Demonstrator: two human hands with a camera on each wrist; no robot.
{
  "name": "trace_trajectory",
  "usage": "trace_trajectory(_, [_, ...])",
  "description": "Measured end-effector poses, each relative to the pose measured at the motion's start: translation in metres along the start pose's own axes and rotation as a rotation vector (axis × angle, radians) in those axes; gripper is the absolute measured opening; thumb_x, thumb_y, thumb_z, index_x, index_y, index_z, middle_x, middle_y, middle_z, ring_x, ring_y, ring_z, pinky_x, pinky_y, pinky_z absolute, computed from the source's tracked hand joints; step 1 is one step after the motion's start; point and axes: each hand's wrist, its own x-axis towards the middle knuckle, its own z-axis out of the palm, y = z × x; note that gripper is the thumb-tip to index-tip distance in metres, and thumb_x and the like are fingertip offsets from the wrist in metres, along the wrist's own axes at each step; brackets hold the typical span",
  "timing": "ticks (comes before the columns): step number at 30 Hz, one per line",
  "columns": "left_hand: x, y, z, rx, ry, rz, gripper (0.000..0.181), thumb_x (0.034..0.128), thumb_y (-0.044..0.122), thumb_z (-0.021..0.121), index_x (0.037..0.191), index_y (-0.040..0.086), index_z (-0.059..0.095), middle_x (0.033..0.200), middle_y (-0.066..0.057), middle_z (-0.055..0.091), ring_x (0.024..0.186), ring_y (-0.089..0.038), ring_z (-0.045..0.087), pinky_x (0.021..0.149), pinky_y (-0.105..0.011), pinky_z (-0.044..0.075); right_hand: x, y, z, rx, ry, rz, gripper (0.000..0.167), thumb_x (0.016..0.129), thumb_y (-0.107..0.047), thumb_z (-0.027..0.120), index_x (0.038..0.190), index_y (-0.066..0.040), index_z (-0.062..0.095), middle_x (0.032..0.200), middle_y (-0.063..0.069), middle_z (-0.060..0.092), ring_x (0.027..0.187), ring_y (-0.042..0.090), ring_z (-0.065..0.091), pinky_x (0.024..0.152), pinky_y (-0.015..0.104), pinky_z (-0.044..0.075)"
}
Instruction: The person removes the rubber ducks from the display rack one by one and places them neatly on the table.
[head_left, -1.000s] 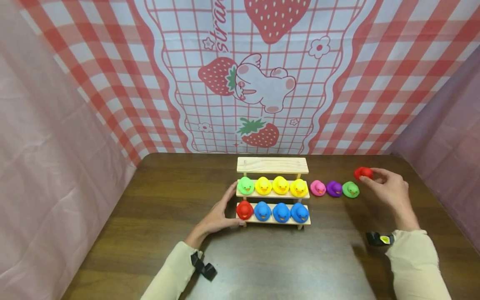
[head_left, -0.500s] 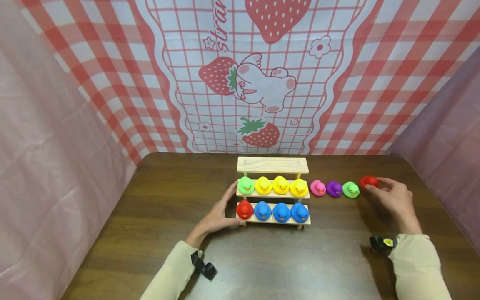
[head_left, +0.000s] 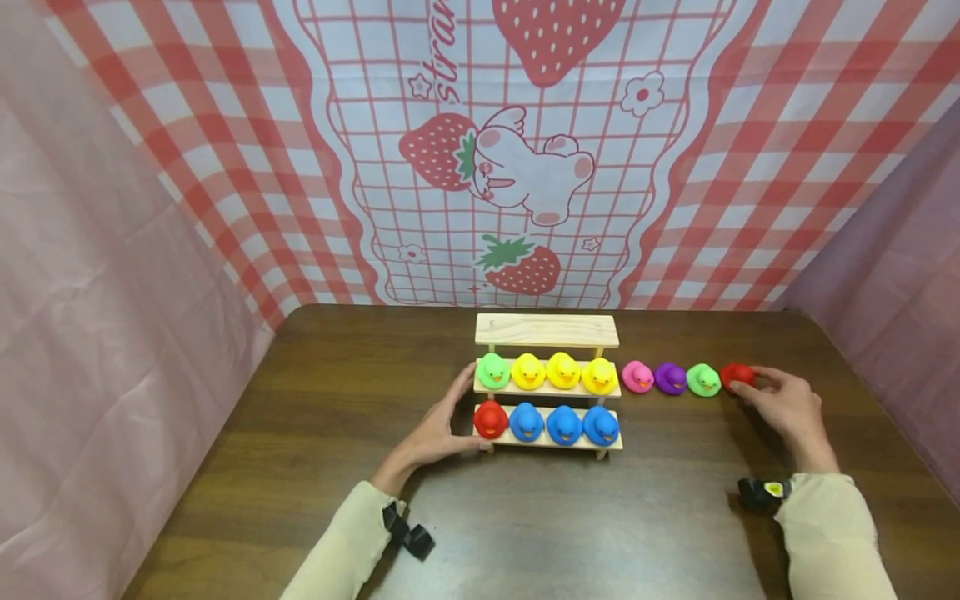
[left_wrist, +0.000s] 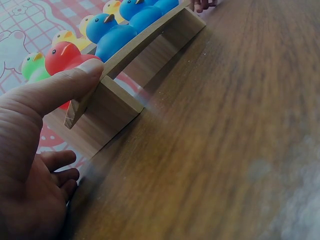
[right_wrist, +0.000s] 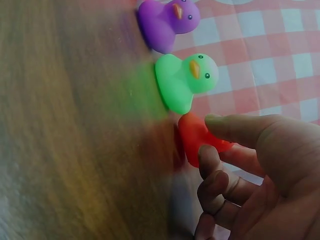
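My right hand (head_left: pixel 787 408) pinches a red duck (head_left: pixel 737 377) at the right end of a row on the table, beside a light green duck (head_left: pixel 703 380). In the right wrist view, thumb and fingers of the hand (right_wrist: pixel 260 170) lie around the red duck (right_wrist: pixel 194 137). My left hand (head_left: pixel 431 433) grips the left end of the wooden rack (head_left: pixel 546 331); its thumb lies on the lower shelf's end in the left wrist view, beside another red duck (left_wrist: pixel 64 59). The middle shelf bears a green duck (head_left: pixel 493 371) and several yellow ones; the lower, a red and several blue ones.
A purple duck (head_left: pixel 671 378) and a pink duck (head_left: pixel 637 377) stand between the rack and the green duck, in line on the brown table (head_left: pixel 570 533). The top shelf bears no duck. A checked strawberry cloth (head_left: pixel 360 208) hangs behind the table, pink cloths at both sides.
My right hand has come down toward the front with the red duck and brought it into line beside the green duck. My left hand has stayed at the rack.
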Motion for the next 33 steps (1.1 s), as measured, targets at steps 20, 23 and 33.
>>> trace_trajectory(20, [0.000,0.000,0.000,-0.017,0.005,-0.014,0.117,0.0733,0.021,0.090,0.159,0.042,0.013,0.164,-0.011,0.033,0.154,-0.029,0.028,0.123,-0.063,0.018,-0.006,-0.012,-0.008,-0.010,0.018,-0.030,0.060,0.095,-0.040,0.063,0.132,0.006,0.056,0.102,0.031,0.072,0.093,0.041,0.059,0.076,0.044,0.036])
trace_trajectory(23, [0.000,-0.001,0.000,-0.016,0.007,-0.024,0.118,0.0732,0.022,0.090,0.159,0.044,0.012,0.164,-0.011,0.033,0.154,-0.028,0.028,0.123,-0.063,0.018,-0.008,-0.023,-0.013,0.012,0.027,-0.054,0.060,0.097,-0.040,0.061,0.135,0.007,0.054,0.108,0.035,0.069,0.101,0.047,0.056,0.086,0.056,0.035])
trace_trajectory(33, [0.000,0.000,0.000,-0.022,-0.003,-0.024,0.117,0.0739,0.022,0.089,0.159,0.043,0.011,0.164,-0.011,0.033,0.154,-0.028,0.028,0.123,-0.062,0.018,-0.017,-0.075,-0.020,0.007,0.106,-0.192,0.053,0.094,-0.037,0.067,0.131,0.001,0.060,0.086,0.022,0.075,0.062,-0.020,0.041,0.076,0.036,0.034])
